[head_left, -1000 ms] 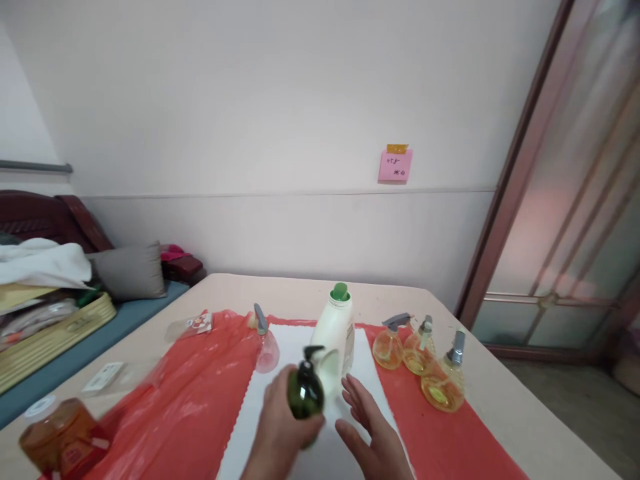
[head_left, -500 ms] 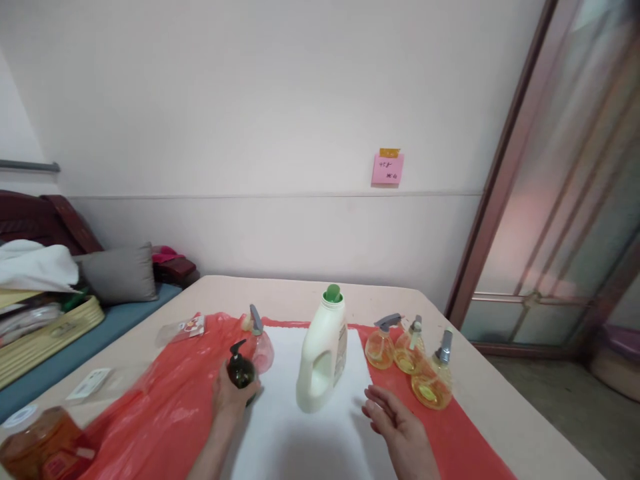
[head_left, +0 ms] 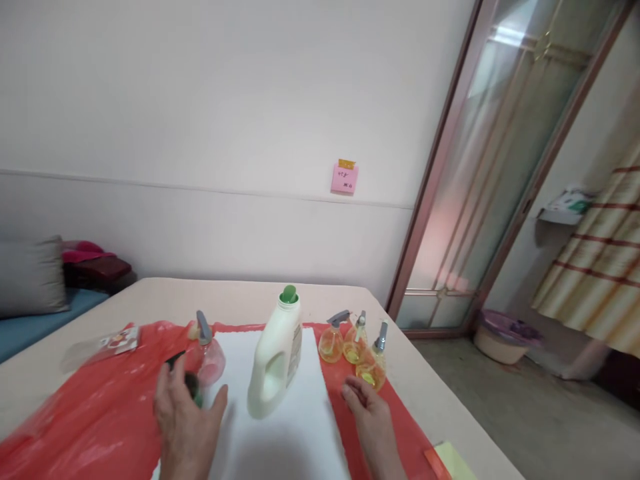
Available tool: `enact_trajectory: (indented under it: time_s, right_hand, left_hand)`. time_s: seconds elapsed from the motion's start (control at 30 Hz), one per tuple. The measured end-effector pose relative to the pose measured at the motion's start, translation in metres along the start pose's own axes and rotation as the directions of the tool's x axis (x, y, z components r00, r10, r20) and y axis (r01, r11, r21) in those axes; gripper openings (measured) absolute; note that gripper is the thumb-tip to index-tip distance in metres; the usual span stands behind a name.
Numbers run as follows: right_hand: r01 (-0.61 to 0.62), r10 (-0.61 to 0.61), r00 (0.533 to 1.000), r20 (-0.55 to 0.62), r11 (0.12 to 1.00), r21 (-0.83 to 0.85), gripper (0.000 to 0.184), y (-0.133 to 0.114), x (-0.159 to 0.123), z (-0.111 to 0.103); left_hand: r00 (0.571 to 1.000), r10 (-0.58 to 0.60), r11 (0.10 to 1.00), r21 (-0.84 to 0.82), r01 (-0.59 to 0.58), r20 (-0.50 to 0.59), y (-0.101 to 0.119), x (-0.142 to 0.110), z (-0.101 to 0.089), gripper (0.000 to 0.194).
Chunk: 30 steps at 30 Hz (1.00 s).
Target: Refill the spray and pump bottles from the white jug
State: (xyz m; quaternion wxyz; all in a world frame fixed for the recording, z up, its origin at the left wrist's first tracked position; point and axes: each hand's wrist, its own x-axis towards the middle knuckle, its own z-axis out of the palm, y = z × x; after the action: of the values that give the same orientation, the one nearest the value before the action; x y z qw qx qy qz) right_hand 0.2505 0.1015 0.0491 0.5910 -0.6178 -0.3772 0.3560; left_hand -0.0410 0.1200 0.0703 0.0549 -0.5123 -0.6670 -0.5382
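My left hand (head_left: 185,420) is just in front of a dark green pump bottle (head_left: 193,385), with thumb and fingers spread apart. Most of that bottle is hidden behind the hand; its black pump head shows above the fingers. A clear pink spray bottle (head_left: 213,360) stands right behind it. Between my hands, a large pale green jug (head_left: 270,363) stands upright on white paper, a green piece in its neck. My right hand (head_left: 371,410) is loosely curled with nothing visible in it, close in front of the nearest yellow-liquid spray bottle (head_left: 373,367).
Two more yellow-liquid spray bottles, one (head_left: 331,343) left of the other (head_left: 355,345), stand behind. A red plastic sheet (head_left: 100,400) lies under the white paper (head_left: 300,427). Clear packaging (head_left: 120,339) is at the left, a yellow pad (head_left: 453,461) at the right edge.
The view has turned right. My left hand has loosened its hold on the pump bottle and spread its fingers. My right hand has moved nearer the yellow spray bottles.
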Motion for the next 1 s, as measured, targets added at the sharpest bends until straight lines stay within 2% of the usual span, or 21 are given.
enact_trajectory:
  time_s: [0.13, 0.3, 0.37, 0.43, 0.53, 0.6, 0.67, 0.73, 0.77, 0.83, 0.87, 0.9, 0.97, 1.0]
  right_hand:
    - [0.002, -0.007, 0.987, -0.161, 0.999, -0.033, 0.067, 0.010, 0.015, -0.021]
    - [-0.031, -0.006, 0.949, -0.316, 0.993, -0.113, 0.087, 0.023, 0.047, -0.044]
    - [-0.042, -0.006, 0.940, -0.340, 0.990, -0.134, 0.087, 0.024, 0.064, -0.046]
    - [-0.038, -0.017, 0.937, -0.349, 0.988, -0.151, 0.075, 0.021, 0.082, -0.043]
    - [-0.026, -0.023, 0.950, -0.311, 0.988, -0.155, 0.046, 0.010, 0.104, -0.034]
    - [-0.025, -0.013, 0.962, -0.271, 0.990, -0.137, 0.027, 0.000, 0.108, -0.030]
    - [-0.012, -0.014, 0.965, -0.261, 0.995, -0.095, 0.022, -0.011, 0.102, -0.028]
    - [0.030, -0.033, 0.965, -0.260, 0.999, -0.013, 0.028, -0.023, 0.086, -0.026]
    - [0.056, -0.043, 0.968, -0.248, 0.997, 0.045, 0.034, -0.029, 0.075, -0.025]
    - [0.089, -0.050, 0.977, -0.209, 0.980, 0.181, 0.050, -0.039, 0.051, -0.019]
    - [0.084, -0.038, 0.983, -0.182, 0.964, 0.252, 0.054, -0.043, 0.039, -0.014]
    - [0.069, -0.020, 0.988, -0.153, 0.945, 0.320, 0.056, -0.046, 0.028, -0.009]
    - [0.026, 0.015, 0.995, -0.094, 0.908, 0.418, 0.053, -0.050, 0.008, 0.002]
    - [-0.002, 0.035, 0.997, -0.065, 0.890, 0.456, 0.052, -0.052, -0.001, 0.008]
  left_hand:
    - [0.974, 0.174, 0.985, -0.014, -0.174, 0.146, 0.018, -0.026, 0.017, 0.074]
    - [0.944, 0.128, 0.992, -0.036, -0.123, 0.304, 0.019, -0.050, 0.035, 0.057]
    - [0.936, 0.112, 0.993, -0.072, -0.093, 0.335, 0.016, -0.055, 0.040, 0.056]
    - [0.925, 0.112, 0.991, -0.111, -0.076, 0.364, 0.011, -0.060, 0.043, 0.054]
    - [0.898, 0.102, 0.991, -0.127, -0.052, 0.428, 0.005, -0.065, 0.047, 0.053]
    - [0.876, 0.091, 0.992, -0.123, -0.037, 0.473, 0.002, -0.066, 0.048, 0.054]
    - [0.852, 0.076, 0.992, -0.128, -0.010, 0.519, 0.002, -0.066, 0.047, 0.055]
    - [0.788, 0.062, 0.986, -0.158, 0.045, 0.612, 0.007, -0.066, 0.044, 0.055]
    - [0.732, 0.053, 0.978, -0.183, 0.099, 0.679, 0.012, -0.067, 0.042, 0.054]
    - [0.587, 0.030, 0.936, -0.229, 0.267, 0.809, 0.027, -0.070, 0.039, 0.057]
    - [0.521, 0.015, 0.896, -0.243, 0.372, 0.853, 0.035, -0.074, 0.037, 0.064]
    - [0.480, 0.007, 0.845, -0.261, 0.466, 0.877, 0.044, -0.077, 0.036, 0.076]
    - [0.465, 0.017, 0.711, -0.338, 0.617, 0.885, 0.059, -0.086, 0.034, 0.096]
    - [0.480, 0.014, 0.634, -0.379, 0.674, 0.877, 0.065, -0.090, 0.033, 0.098]
